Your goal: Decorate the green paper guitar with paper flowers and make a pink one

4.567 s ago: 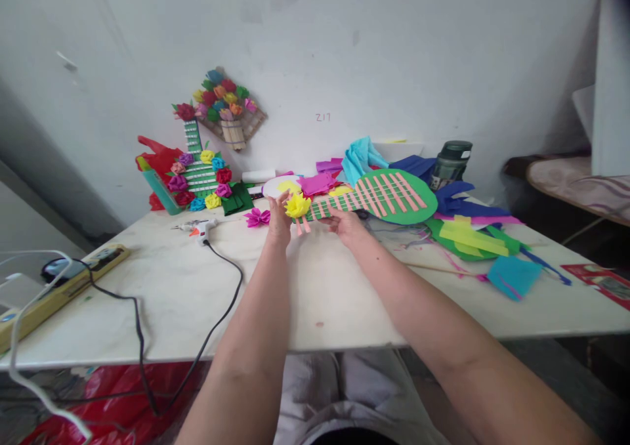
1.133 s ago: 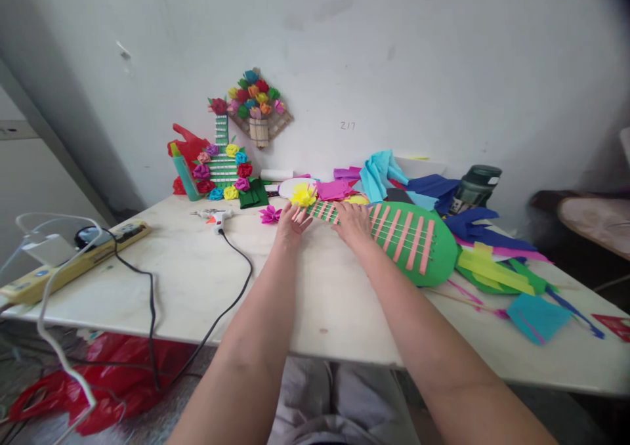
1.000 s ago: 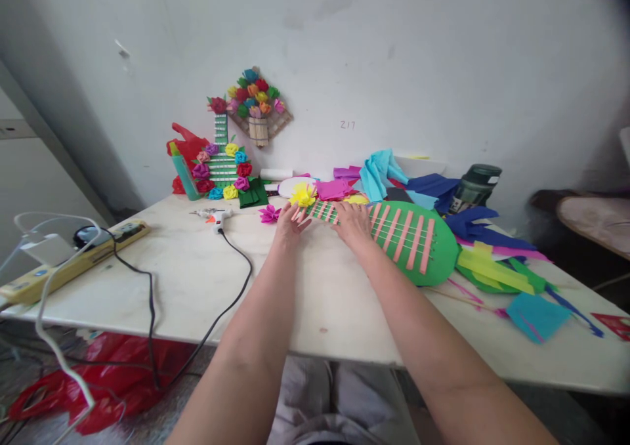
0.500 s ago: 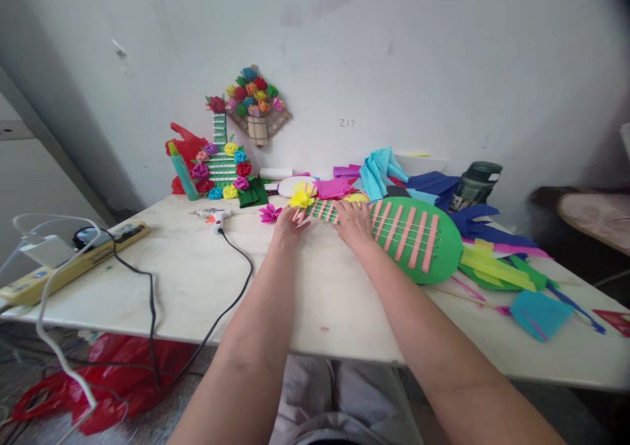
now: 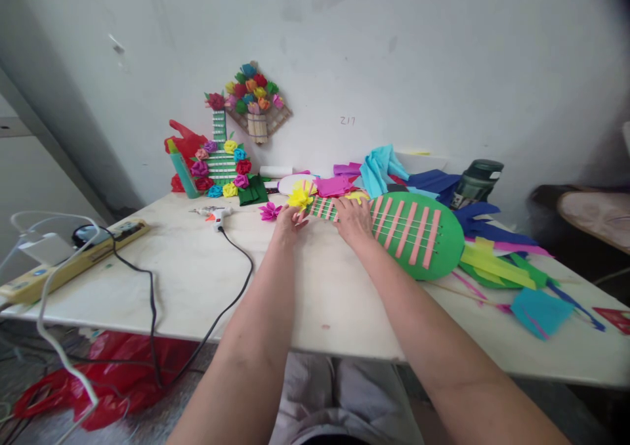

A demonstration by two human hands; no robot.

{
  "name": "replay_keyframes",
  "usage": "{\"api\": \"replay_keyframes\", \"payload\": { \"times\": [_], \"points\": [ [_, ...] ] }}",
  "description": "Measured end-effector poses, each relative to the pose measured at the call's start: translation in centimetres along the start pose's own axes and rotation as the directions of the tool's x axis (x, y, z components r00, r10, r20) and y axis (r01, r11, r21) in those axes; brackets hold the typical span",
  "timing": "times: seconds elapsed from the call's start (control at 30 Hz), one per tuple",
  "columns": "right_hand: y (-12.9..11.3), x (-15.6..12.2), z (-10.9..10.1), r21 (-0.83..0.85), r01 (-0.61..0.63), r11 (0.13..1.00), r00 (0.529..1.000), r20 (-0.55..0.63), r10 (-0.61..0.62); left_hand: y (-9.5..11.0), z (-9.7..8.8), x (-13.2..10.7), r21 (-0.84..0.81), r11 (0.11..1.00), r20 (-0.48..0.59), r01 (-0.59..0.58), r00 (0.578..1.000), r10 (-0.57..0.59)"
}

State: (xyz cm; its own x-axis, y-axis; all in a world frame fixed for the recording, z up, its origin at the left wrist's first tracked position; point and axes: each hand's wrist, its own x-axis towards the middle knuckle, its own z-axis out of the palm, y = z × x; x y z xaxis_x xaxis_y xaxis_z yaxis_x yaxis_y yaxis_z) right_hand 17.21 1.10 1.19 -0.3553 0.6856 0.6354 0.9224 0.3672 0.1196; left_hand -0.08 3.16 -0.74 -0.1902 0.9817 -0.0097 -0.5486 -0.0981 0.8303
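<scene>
A green paper guitar [image 5: 450, 245] with pink strips and white strings lies on the table, its round body to the right and its neck to the left. My right hand [image 5: 353, 222] is closed over the neck from above, near the body. At the head end, my left hand [image 5: 290, 225] curls its fingers round the tip, just below a yellow paper flower [image 5: 299, 197]. Part of the neck is hidden under my right hand. A magenta paper flower [image 5: 270, 211] lies on the tabletop beside my left hand.
A hot glue gun [image 5: 221, 218] lies to the left, its cord running over the table's front edge. Farther left is a power strip [image 5: 69, 274]. A finished flowered guitar [image 5: 222, 166] leans on the wall beside a glue bottle [image 5: 183, 172]. Coloured paper [image 5: 541, 314] and a dark cup [image 5: 477, 182] are at right.
The guitar's body end has tipped up very slightly. Both hands keep their places on the neck and head.
</scene>
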Motion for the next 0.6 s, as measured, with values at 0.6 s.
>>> {"api": "replay_keyframes", "payload": {
  "times": [0.6],
  "points": [
    [0.77, -0.06, 0.41, 0.048, -0.020, 0.999, 1.000, -0.007, 0.020, -0.61, -0.20, 0.29, 0.033, 0.990, -0.066, -0.135, 0.988, 0.137]
  ]
}}
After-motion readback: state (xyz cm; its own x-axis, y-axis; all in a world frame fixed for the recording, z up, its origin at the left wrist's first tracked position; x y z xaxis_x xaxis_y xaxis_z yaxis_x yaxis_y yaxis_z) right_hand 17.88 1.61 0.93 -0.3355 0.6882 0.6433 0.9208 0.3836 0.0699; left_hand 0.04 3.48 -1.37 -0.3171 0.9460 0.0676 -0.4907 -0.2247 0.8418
